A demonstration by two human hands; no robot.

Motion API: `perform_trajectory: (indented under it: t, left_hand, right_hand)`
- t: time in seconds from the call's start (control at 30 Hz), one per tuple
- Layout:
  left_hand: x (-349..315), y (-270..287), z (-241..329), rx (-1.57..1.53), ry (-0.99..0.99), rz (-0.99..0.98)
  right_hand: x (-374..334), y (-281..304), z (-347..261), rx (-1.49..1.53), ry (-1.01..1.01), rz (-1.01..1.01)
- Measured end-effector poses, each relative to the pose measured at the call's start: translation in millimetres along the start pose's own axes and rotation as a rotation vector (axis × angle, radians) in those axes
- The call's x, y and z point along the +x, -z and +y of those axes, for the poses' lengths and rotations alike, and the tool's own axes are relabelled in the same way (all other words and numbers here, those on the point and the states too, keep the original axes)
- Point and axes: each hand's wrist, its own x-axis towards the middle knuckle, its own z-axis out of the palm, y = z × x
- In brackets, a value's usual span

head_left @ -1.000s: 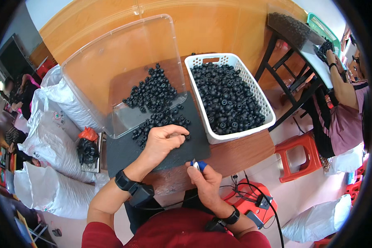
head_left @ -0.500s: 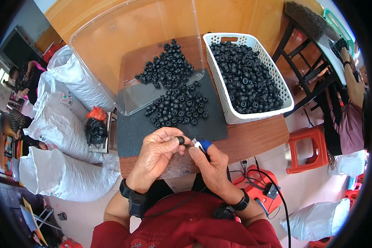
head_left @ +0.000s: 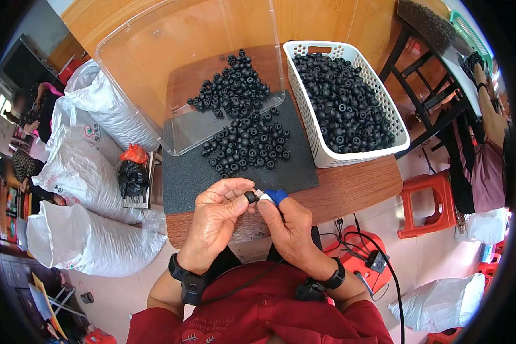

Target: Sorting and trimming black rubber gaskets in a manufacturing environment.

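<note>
My left hand (head_left: pixel 212 223) pinches a small round black piece with a hole (head_left: pixel 250 196) between thumb and fingers, above the table's near edge. Against it my right hand (head_left: pixel 295 235) brings a small white tool with a pale, blade-like tip (head_left: pixel 265 197), its exact kind unclear. A blue covering (head_left: pixel 278 196) sits at my right index finger. Just beyond the hands, a loose pile of similar black pieces (head_left: pixel 246 143) lies on a dark mat (head_left: pixel 183 186) and runs back into a clear plastic bin (head_left: pixel 192 135) tipped on its side.
A white perforated basket (head_left: pixel 350 160) full of black pieces stands right of the mat. White sacks (head_left: pixel 92 238) crowd the floor at left. Right of the table are a red stool (head_left: pixel 424 203) and cables (head_left: pixel 350 235). Another person's arm (head_left: pixel 490 109) shows at far right.
My right hand has shifted left, bringing the tool's tip up to the black piece. My left hand keeps its pinch. The view has shifted slightly.
</note>
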Motion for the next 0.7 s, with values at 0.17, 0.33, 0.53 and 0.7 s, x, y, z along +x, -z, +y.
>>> perform_trajectory:
  t: [0.17, 0.33, 0.53, 0.7]
  left_hand:
    - [-2.3, -3.4, -0.3, 0.031, -0.031, -0.009]
    - [-3.2, -3.5, -1.4, 0.145, -0.068, -0.008]
    - [-5.0, -0.1, -3.8, 0.088, -0.033, 0.005]
    - [-5.6, -1.4, -3.0, 0.083, -0.029, 0.003]
  right_hand:
    - [1.3, -0.7, -1.3, -0.004, 0.017, 0.009]
    - [0.8, -2.2, 1.2, -0.029, 0.046, 0.019]
    - [0.4, -3.0, -0.4, -0.036, 0.041, 0.017]
    - [0.0, -5.3, 3.9, -0.038, 0.054, 0.022]
